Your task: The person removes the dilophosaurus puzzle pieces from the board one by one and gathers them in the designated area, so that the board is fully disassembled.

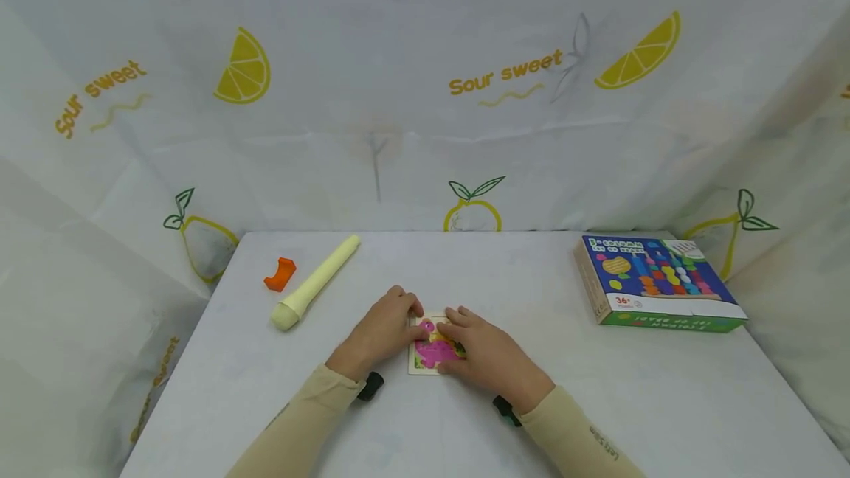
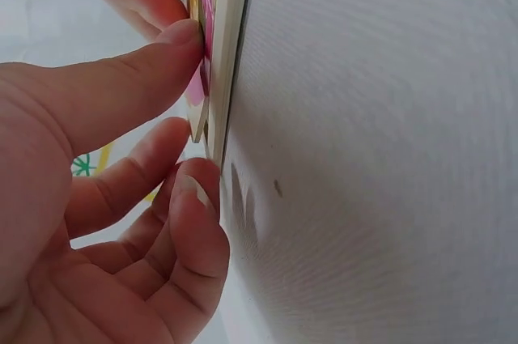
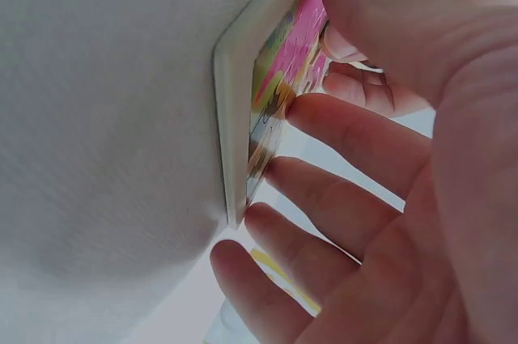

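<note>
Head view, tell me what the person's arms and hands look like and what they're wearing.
The left sleeve and right sleeve are long and beige, each with small dark lettering. A small black fitting shows at the left wrist, another at the right. Both hands, left and right, are gloveless.

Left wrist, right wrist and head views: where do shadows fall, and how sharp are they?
Left wrist: small, fairly distinct shadow on the tabletop near the puzzle; right wrist: broad, diffuse shading across the tabletop; head: faint shadow beside the left sleeve.
</note>
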`<state>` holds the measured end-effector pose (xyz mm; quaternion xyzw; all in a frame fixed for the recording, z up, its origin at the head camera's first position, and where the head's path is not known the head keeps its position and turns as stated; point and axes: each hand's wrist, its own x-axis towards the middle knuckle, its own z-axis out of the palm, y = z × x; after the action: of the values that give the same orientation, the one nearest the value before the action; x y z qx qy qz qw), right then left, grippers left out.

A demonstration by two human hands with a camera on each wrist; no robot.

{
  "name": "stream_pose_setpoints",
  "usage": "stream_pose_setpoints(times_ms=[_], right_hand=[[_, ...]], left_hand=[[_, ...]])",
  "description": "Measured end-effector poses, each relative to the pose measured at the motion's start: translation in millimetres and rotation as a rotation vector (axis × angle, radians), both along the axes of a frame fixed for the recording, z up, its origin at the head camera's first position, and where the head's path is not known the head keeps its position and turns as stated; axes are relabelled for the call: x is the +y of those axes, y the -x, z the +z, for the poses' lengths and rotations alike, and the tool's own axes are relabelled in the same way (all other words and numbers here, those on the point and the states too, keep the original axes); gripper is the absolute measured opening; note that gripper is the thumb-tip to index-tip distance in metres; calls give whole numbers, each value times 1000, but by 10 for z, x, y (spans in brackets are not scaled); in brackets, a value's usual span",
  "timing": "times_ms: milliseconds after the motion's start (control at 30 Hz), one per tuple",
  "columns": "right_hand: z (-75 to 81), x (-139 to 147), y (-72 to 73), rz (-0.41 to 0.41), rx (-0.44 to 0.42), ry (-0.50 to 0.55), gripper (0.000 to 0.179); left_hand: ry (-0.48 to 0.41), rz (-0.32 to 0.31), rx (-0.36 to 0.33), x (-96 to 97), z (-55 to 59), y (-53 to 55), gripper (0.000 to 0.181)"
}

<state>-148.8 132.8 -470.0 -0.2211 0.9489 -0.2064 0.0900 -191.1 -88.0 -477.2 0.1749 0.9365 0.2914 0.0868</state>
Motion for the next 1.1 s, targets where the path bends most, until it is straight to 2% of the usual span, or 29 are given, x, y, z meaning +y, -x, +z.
stream_pose_setpoints(times_ms=[233, 500, 700, 933, 1100], right_hand=[[-13, -12, -5, -20, 20, -35, 68], [-19, -2, -6, -14, 20, -31, 68], [-18, 3, -3, -14, 21, -24, 67], [0, 2, 7, -8, 18, -7, 66], [15, -9, 8, -14, 3, -12, 66]], left_hand=[[-51, 21, 4, 9, -11, 8, 29], [-123, 30, -31, 2, -39, 20, 34], [-161, 6, -45, -42, -74, 52, 22], [-253, 19, -81, -94, -108, 61, 6], [-324, 80, -133, -205, -102, 40, 8]])
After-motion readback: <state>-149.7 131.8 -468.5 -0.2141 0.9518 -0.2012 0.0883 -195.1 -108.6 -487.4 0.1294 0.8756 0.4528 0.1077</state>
